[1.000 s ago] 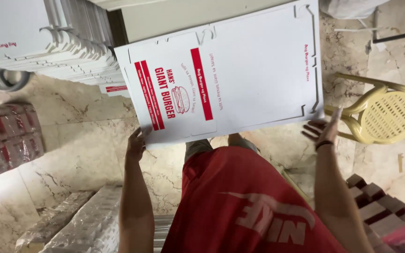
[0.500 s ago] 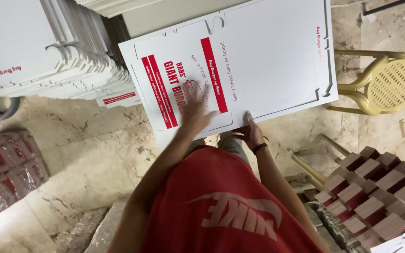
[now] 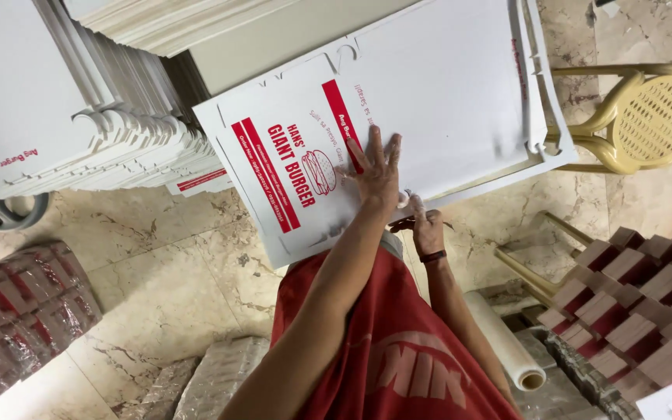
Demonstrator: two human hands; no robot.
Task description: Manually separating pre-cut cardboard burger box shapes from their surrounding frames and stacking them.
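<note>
A large flat white cardboard box blank (image 3: pixel 460 101) with red stripes and a burger drawing lies on top of a stack in front of me. My left hand (image 3: pixel 375 167) rests flat on it near the red stripe, fingers spread and holding nothing. Just to the right, my right hand (image 3: pixel 427 229), with a dark band on the wrist, is at the sheet's near edge with its fingers curled on that edge. My red shirt (image 3: pixel 398 350) fills the lower middle of the view.
A tall slanting stack of white blanks (image 3: pixel 79 117) stands at the left. A yellow plastic chair (image 3: pixel 647 117) is at the right. Several folded red-brown boxes (image 3: pixel 631 311) and a film roll (image 3: pixel 507 350) lie at the lower right. Wrapped bundles (image 3: pixel 17 311) sit on the marble floor (image 3: pixel 157 257).
Both hands came in from the sheet's outer corners to its near middle. My left hand now lies flat on the print, and my right hand has closed on the near edge.
</note>
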